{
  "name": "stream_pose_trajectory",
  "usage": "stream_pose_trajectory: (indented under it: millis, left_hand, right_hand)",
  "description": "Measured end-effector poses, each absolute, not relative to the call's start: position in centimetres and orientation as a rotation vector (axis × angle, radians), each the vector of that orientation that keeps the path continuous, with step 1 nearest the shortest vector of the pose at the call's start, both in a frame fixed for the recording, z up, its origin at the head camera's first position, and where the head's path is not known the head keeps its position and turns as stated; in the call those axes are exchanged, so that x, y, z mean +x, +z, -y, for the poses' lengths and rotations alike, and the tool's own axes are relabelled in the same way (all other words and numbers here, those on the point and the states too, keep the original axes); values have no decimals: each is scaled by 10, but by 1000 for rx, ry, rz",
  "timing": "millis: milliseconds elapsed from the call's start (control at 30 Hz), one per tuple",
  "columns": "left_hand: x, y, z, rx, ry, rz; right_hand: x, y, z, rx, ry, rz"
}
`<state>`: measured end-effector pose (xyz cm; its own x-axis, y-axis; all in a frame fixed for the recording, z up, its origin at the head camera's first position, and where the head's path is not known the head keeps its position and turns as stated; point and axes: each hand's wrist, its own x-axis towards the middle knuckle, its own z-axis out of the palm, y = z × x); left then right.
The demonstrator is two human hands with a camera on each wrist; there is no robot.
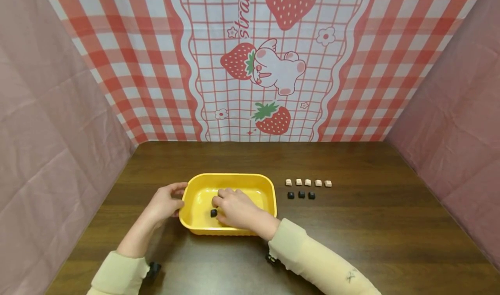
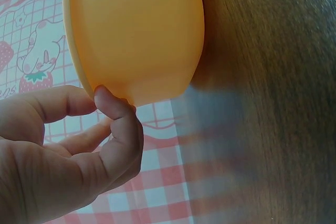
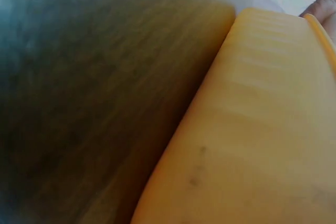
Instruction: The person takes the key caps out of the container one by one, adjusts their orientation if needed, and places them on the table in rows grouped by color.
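Observation:
My left hand (image 1: 165,204) is at the left end of a yellow plastic basin (image 1: 230,178), its thumb and fingertips pinching the rim. In the left wrist view the curled fingers (image 2: 118,124) meet the basin's edge. My right hand (image 1: 235,209) reaches over the near side into the basin, fingers bent down toward its floor. A small black keycap (image 1: 213,213) lies on the basin floor just left of the right thumb and index finger. The right fingertips are partly hidden, and I cannot tell whether they hold anything. The right wrist view has the basin's outer wall (image 3: 226,129).
On the dark wooden table (image 1: 351,234), right of the basin, several cream keycaps (image 1: 307,182) form a row. Nearer me is a row of three black keycaps (image 1: 301,195). A strawberry-print cloth (image 1: 273,82) hangs behind, with pink cloth (image 1: 449,113) on both sides.

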<state>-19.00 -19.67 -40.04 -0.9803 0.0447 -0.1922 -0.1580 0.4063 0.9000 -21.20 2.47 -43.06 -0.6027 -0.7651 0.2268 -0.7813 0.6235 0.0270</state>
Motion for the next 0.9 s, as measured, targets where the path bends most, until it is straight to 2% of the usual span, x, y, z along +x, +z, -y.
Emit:
stream_pose_trajectory:
  millis: [900]
  left_hand:
    - [-189,-399,195,-91,1608,-2488]
  right_hand:
    - [-216,-436,-19,1386,51,2687]
